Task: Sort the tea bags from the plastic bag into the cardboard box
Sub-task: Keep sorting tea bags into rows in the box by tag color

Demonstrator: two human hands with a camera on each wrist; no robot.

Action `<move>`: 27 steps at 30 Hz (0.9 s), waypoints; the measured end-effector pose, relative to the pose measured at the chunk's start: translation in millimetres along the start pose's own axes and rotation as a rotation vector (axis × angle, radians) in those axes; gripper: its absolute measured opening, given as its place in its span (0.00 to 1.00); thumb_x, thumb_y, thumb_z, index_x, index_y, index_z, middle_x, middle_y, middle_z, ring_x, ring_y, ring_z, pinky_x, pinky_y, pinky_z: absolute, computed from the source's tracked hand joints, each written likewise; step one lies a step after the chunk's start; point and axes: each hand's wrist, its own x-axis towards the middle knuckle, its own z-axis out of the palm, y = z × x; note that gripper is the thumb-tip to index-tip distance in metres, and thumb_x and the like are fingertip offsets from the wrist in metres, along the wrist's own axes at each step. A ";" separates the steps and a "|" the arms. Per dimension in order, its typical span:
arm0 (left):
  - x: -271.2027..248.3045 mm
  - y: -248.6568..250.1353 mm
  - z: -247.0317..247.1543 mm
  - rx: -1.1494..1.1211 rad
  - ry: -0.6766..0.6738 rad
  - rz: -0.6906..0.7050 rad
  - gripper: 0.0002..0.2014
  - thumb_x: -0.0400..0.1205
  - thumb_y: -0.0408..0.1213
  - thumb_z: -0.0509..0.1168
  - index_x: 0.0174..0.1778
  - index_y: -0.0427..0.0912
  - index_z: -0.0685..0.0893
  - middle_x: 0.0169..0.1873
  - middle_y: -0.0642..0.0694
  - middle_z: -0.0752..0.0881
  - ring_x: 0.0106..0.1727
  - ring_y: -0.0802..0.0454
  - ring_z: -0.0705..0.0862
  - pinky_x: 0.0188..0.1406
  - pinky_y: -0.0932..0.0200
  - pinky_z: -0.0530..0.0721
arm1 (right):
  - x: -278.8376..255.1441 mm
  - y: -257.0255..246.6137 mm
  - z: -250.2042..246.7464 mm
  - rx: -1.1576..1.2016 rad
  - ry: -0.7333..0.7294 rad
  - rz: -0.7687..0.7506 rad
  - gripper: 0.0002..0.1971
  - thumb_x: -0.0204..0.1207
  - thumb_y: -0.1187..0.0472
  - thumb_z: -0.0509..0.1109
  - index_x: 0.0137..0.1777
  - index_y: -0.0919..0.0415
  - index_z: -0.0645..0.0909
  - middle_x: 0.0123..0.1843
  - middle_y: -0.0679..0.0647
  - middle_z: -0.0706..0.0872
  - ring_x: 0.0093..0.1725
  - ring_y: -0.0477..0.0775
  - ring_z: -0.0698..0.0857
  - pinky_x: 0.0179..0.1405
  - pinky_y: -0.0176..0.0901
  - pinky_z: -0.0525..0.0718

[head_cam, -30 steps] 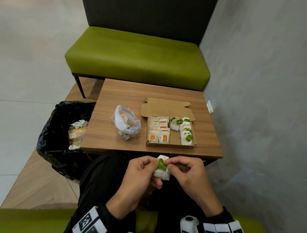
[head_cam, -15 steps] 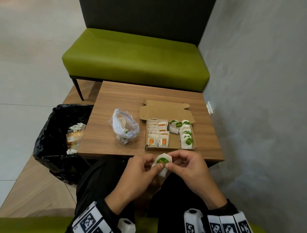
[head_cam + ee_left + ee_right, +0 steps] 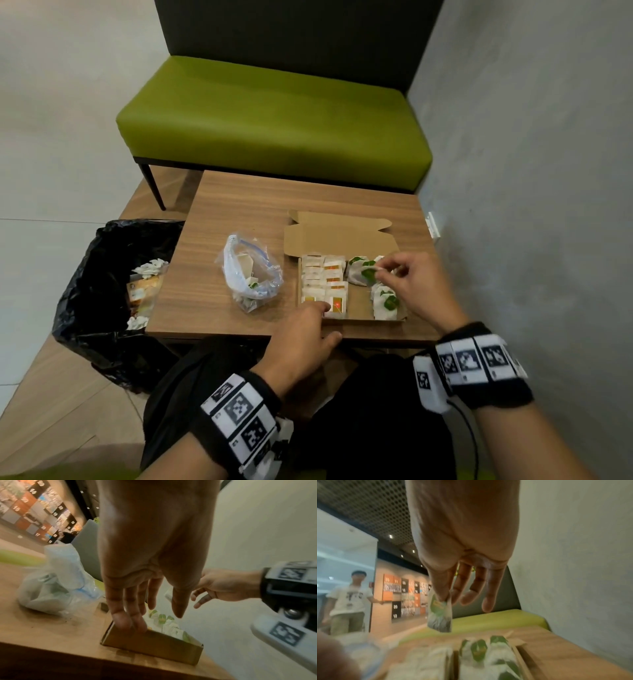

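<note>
The open cardboard box (image 3: 358, 301) sits on the wooden table (image 3: 239, 205), with orange-label tea bags (image 3: 325, 281) in its left rows and green-tag tea bags (image 3: 385, 301) on its right side. My right hand (image 3: 376, 270) hovers over the right side, thumb and forefinger pinching a green-tag tea bag (image 3: 440, 614) that hangs above the box (image 3: 518, 655). My left hand (image 3: 323, 322) rests straight fingers (image 3: 130, 624) on the box's near-left wall (image 3: 154, 646). The clear plastic bag (image 3: 251, 274) lies left of the box, a few bags still inside.
A black-lined bin (image 3: 102, 291) with wrappers stands left of the table. A green bench (image 3: 274, 120) lies beyond it and a grey wall (image 3: 531, 205) runs close along the right. A person (image 3: 349, 599) stands far off to the left.
Both hands held the tea bag over my lap. The right hand has carried it forward over the box; the left hand let go and moved onto the box's front edge.
</note>
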 end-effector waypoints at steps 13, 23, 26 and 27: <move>13.2 -12.6 17.4 0.294 -0.100 0.077 0.25 0.83 0.50 0.65 0.74 0.44 0.75 0.69 0.48 0.76 0.66 0.47 0.80 0.63 0.50 0.83 | 74.2 36.5 48.2 -0.393 -0.146 0.087 0.04 0.77 0.52 0.76 0.49 0.48 0.90 0.46 0.46 0.89 0.49 0.49 0.86 0.50 0.52 0.87; 17.7 -17.1 16.1 0.301 -0.121 0.078 0.24 0.83 0.50 0.65 0.73 0.45 0.76 0.68 0.50 0.76 0.64 0.50 0.81 0.60 0.50 0.84 | 76.0 35.4 58.8 -0.489 0.073 0.054 0.04 0.78 0.56 0.74 0.50 0.49 0.86 0.44 0.48 0.88 0.46 0.52 0.86 0.42 0.47 0.85; 14.8 -16.0 15.0 0.292 -0.115 0.084 0.24 0.83 0.50 0.65 0.74 0.45 0.76 0.69 0.51 0.75 0.64 0.50 0.81 0.60 0.51 0.85 | 72.7 32.6 59.4 -0.485 0.100 0.031 0.03 0.77 0.56 0.76 0.48 0.51 0.84 0.42 0.47 0.87 0.44 0.51 0.85 0.41 0.47 0.86; 13.5 -15.6 13.6 0.276 -0.099 0.090 0.23 0.83 0.49 0.65 0.74 0.46 0.76 0.70 0.52 0.74 0.64 0.51 0.81 0.60 0.51 0.85 | 71.3 32.1 58.7 -0.468 0.099 0.024 0.03 0.77 0.56 0.76 0.47 0.51 0.84 0.42 0.47 0.86 0.43 0.50 0.85 0.40 0.47 0.86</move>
